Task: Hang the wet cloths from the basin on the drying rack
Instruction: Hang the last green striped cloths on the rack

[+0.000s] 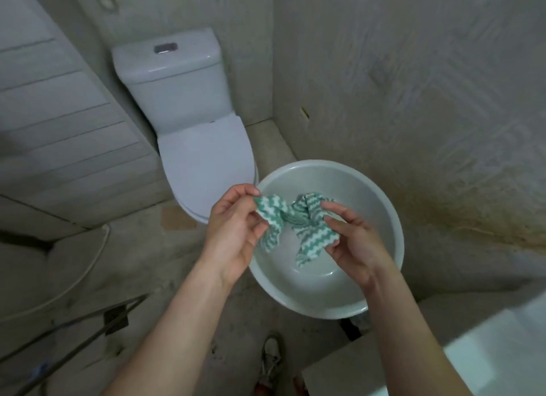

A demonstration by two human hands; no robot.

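Both hands hold one cloth above the basin. The left hand (233, 227) pinches one end of the green-and-white zigzag-striped wet cloth (291, 215) between thumb and curled fingertips. The right hand (354, 242) pinches the other end the same way, its remaining fingers loosely bent. Between the hands the cloth is twisted into a rope-like knot, and a loose flap hangs from each grip. It hangs clear of the round white plastic basin (369, 194), which lies directly beneath and just beyond both hands. The step in hand looks like opening the cloth out before hanging it. To do that well, the hands should draw apart to undo the twist, then walk the fingers along one edge to the two corners so the cloth falls flat. Doing this over the basin lets the drips land inside it. Thin dark metal bars with a black clamp (116, 318) run low and outside the left forearm, well apart from the cloth. They are probably the drying rack, so the carry would swing to the left. The cloth should go over a bar in a single spread layer, not bunched. A white ceramic toilet (195, 123) stands beyond the left hand.
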